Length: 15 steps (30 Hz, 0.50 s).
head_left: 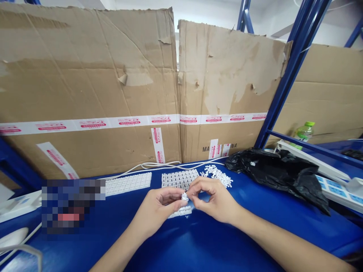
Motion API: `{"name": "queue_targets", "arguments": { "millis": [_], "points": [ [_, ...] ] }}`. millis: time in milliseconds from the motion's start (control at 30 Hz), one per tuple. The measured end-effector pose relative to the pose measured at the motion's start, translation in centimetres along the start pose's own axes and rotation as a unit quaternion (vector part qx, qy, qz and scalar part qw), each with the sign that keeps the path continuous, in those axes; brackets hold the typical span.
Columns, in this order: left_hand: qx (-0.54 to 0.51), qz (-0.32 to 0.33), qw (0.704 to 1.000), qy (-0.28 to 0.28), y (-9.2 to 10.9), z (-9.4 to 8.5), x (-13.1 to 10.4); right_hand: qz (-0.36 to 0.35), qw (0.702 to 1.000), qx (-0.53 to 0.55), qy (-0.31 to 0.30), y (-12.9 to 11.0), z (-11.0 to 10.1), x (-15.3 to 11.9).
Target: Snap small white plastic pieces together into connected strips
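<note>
My left hand is closed, pinching a small white plastic part with dark marks between thumb and fingers. From the other side, my right hand meets it with thumb and forefinger pressed together at the part's edge; what sits in that pinch is too small to make out. Below the hands lies a short row of similar white parts, partly covered by the left hand. Just beyond is a block of white parts with dark slots, set in rows. A loose heap of tiny white pieces lies behind my right hand.
Another block of white parts lies left on the blue table. A black plastic bag is at right, near a green-capped bottle. Cardboard sheets stand behind, with white cables along their foot. A pixelated patch covers the left.
</note>
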State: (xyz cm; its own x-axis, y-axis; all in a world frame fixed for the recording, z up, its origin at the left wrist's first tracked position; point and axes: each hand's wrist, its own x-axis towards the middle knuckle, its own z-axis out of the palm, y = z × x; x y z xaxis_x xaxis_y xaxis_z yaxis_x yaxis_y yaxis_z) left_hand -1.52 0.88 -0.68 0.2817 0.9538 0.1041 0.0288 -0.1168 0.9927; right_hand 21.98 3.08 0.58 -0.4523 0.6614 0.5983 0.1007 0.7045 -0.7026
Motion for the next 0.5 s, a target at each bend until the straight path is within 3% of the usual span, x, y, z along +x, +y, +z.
{"name": "queue_targets", "arguments": {
  "millis": [500],
  "points": [
    [0.032,-0.012,0.999,-0.005,1.1,0.2,-0.2,-0.054,0.998,-0.038,0.003,-0.2,-0.1,0.1]
  ]
}}
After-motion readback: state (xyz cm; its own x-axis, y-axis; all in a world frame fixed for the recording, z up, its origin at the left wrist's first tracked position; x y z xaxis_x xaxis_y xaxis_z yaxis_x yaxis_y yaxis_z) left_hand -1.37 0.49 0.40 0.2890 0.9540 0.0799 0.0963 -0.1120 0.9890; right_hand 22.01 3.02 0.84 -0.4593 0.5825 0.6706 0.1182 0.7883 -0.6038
